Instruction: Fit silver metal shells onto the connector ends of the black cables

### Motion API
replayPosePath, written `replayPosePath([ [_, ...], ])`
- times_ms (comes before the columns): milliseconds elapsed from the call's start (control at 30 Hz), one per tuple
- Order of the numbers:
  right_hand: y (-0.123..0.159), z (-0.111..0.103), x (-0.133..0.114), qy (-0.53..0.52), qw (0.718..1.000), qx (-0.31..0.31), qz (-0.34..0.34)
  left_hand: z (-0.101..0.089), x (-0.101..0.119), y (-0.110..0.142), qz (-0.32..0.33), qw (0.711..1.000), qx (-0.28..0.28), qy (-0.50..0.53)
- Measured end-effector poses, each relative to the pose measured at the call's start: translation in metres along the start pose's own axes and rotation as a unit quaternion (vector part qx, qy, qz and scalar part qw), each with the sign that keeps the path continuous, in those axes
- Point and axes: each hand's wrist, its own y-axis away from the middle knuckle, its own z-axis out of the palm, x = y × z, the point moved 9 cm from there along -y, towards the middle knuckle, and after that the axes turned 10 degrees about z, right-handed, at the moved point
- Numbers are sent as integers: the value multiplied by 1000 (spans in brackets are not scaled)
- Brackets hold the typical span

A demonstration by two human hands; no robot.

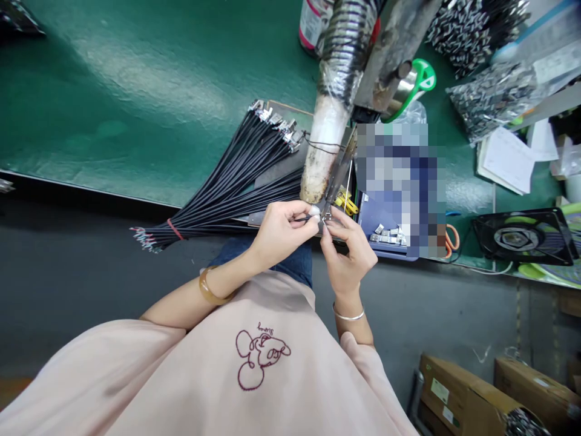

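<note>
My left hand [285, 233] pinches a thin black cable [303, 218] near its end, thumb and forefinger closed on it. Facing it, my right hand [348, 245] has its fingertips closed round a small metal connector [325, 216], partly hidden by the fingers. Both hands meet just below the tip of a white-wrapped duct [320, 157]. To the left lies a bundle of black cables [227, 175] with metal connectors at the far end; a red band [173, 229] ties it near the bare wire ends. Yellow pieces [345, 203] lie just beyond my right hand.
A blue tray [390, 251] with small metal parts stands at the right, partly blurred out. Behind it are a green-rimmed metal cup [424, 75] and bags of metal parts [494, 97]. A black fan [524, 236] sits farther right on the green table [136, 91]. Cardboard boxes [458, 387] stand below.
</note>
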Motion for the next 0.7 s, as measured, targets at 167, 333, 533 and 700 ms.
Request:
replayPosePath([
  [167,1,0,2,0,1000,-6,6,2,-1,1,-5,1000,-26,-15],
  [333,-1,-1,2,2,1000,-1,5,0,1,2,-1,999,-26,-38],
  [533,1,-1,0,0,1000,-11,8,1,2,1,-11,999,-34,-22],
  [700,3,-1,6,1,1000,-17,21,5,-5,2,-27,998,-56,11],
])
